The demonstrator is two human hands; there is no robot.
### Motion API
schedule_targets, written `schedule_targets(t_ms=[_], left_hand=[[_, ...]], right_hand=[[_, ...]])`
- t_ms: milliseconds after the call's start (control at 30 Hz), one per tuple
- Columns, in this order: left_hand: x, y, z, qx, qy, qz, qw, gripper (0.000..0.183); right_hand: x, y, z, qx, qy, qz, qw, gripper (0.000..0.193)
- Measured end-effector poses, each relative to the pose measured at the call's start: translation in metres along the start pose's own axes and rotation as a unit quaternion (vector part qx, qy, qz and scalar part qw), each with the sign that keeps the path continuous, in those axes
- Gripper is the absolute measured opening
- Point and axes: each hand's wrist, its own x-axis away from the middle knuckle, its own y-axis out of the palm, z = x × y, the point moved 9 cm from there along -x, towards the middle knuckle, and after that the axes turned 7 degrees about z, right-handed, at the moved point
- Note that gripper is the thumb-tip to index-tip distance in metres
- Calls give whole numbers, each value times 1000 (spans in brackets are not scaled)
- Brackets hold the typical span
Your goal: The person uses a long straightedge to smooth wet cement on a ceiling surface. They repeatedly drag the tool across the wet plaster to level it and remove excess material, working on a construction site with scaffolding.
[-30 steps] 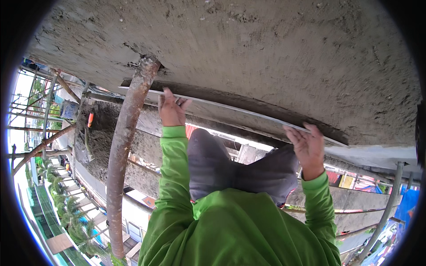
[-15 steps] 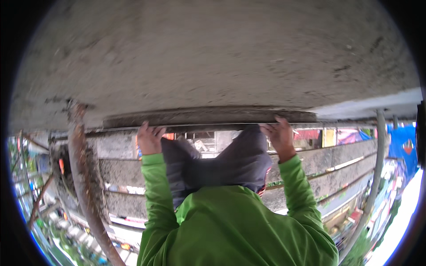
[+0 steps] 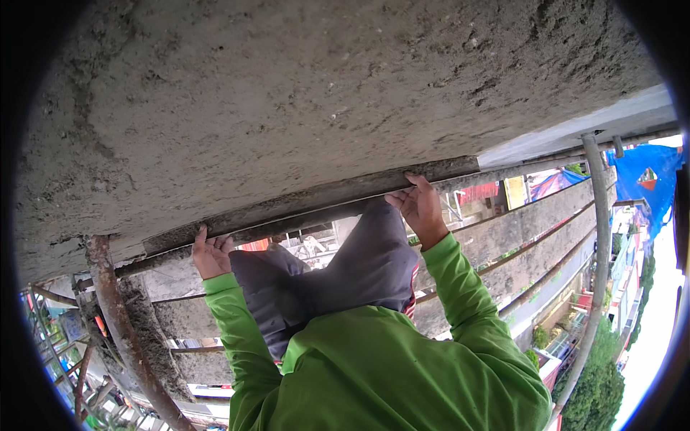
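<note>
Head view, hands [image 3: 212, 254] [image 3: 422, 208] apart along bar edge [image 3: 316, 207]

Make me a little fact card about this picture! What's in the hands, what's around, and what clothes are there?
Left hand: gripping the long flat bar near its left end
Right hand: gripping it nearer its right end
Bar's place: along a rough grey surface, slanting up to the right
Poles: one at left, one at right
Far right: blue tarp
Clothes: green top, dark trousers
</note>
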Motion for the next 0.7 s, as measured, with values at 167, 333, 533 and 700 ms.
schedule_targets(t_ms=[167, 333, 533, 700], left_hand=[[-4, -5, -1, -6, 6, 6, 1000, 22], [30, 42, -42, -74, -15, -28, 997, 25], [77, 122, -162, 10, -250, -87, 964, 30], [64, 115, -156, 56, -225, -63, 971, 36]], right_hand=[[2, -2, -2, 4, -16, 7, 1000, 36], [-11, -56, -57, 72, -126, 80, 986, 47], [-29, -118, -184, 112, -132, 99, 980, 9], [-6, -93, -177, 119, -145, 83, 979, 8]])
